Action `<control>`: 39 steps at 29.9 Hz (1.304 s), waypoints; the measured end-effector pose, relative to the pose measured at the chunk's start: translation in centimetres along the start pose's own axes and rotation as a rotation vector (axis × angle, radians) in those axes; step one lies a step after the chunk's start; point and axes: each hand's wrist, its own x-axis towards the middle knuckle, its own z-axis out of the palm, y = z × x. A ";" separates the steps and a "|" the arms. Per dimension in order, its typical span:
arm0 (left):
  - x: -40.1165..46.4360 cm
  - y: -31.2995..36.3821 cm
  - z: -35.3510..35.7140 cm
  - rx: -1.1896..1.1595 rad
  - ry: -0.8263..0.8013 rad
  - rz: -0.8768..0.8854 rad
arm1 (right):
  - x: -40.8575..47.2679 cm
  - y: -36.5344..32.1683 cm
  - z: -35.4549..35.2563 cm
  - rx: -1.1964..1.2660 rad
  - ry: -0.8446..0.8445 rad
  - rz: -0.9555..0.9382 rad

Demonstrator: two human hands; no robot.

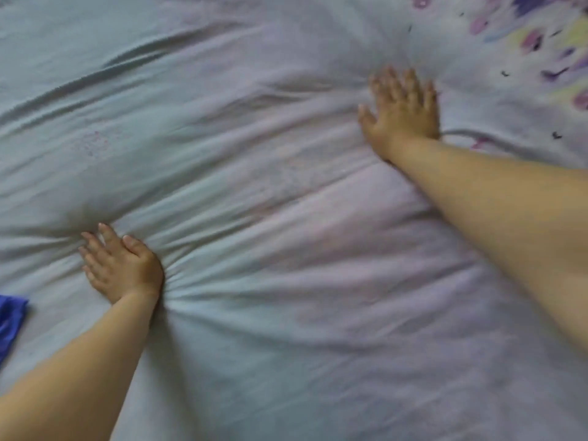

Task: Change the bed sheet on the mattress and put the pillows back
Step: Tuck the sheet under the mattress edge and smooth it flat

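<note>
Both grips are released: the left hand (122,265) at lower left and the right hand (402,106) at upper right press flat, palms down, on the pale bed sheet (254,192), which fills the frame. To smooth well, sweep outward along the creases (they fan from each palm). A blue cloth (11,323) shows at the left edge; no pillows visible.

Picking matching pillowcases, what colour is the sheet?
Pale lilac-white bed sheet, purple floral print at top right; head view.

Matt, soft woven cloth bed sheet (254,192) — creased, pale, with a faded floral print (547,43).
</note>
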 end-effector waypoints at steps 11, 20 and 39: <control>-29.7 22.8 -1.1 -0.045 -0.522 0.720 | -12.3 6.3 -3.6 0.182 -0.115 -0.147; -40.9 24.8 -3.7 -0.249 -0.936 1.073 | -24.3 27.6 -4.4 0.144 0.288 0.711; -61.4 11.9 -6.1 -0.109 -0.467 1.056 | -52.5 27.9 -1.0 0.035 0.079 0.407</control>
